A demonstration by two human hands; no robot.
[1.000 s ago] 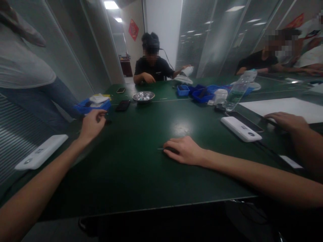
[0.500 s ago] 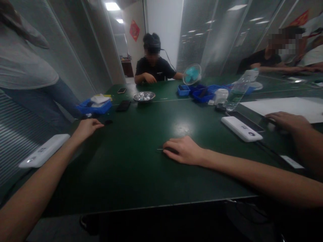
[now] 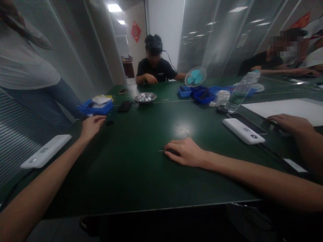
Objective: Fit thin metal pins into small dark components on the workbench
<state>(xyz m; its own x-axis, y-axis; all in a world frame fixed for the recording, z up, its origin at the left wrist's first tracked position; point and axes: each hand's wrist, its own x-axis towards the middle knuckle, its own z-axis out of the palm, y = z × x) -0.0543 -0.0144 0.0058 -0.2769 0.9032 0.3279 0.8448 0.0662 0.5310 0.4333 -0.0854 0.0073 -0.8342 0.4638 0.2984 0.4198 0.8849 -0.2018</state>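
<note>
My left hand (image 3: 92,127) is raised over the left side of the green table (image 3: 136,174), fingertips drawn together. Whatever they pinch, if anything, is too small to make out. Just right of the fingertips a small flat black piece (image 3: 110,123) lies on the table. Near the middle, my right hand (image 3: 185,152) rests on the tabletop, closed round a slim tool with a dark handle (image 3: 174,152). Its thin metal shaft (image 3: 160,151) points left. The blur hides what kind of tool it is.
Beyond my left hand are a blue bin (image 3: 97,107), a black phone (image 3: 124,106) and a metal dish (image 3: 145,97). White power banks (image 3: 243,130) lie on both sides. A water bottle (image 3: 239,94) stands right, near another person's hand (image 3: 290,123). A person (image 3: 157,72) sits opposite.
My left hand has lifted slightly and moved a little away from me, its fingers now higher than the black piece. My right hand stays put with the tool. The view has shifted slightly.
</note>
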